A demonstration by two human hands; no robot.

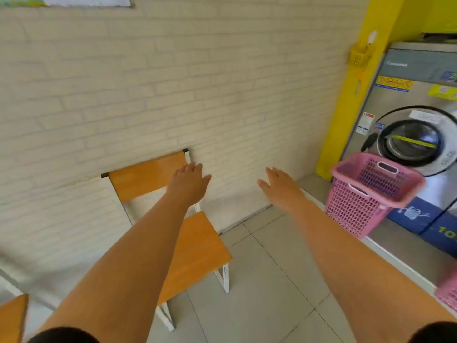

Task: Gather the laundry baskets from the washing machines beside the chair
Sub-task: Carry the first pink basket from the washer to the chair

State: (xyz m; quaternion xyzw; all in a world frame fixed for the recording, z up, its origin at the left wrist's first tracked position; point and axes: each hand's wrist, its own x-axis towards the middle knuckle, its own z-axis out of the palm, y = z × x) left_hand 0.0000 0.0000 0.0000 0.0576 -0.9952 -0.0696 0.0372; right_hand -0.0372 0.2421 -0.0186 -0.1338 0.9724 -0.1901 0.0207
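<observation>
A pink laundry basket (366, 194) stands empty on the raised ledge in front of a front-loading washing machine (418, 134) at the right. A second pink basket (447, 293) shows only a corner at the right edge. A wooden chair (197, 246) with white metal legs stands against the brick wall, left of the baskets. My left hand (189, 180) is stretched out over the chair's backrest, fingers apart, holding nothing. My right hand (280, 186) reaches forward between the chair and the basket, also empty with spread fingers.
A pale brick wall (173, 82) fills the view ahead. A yellow pillar (356, 95) with a small yellow holder stands beside the machine. The floor (267, 280) is grey tile. Another wooden seat (12, 318) pokes in at the bottom left.
</observation>
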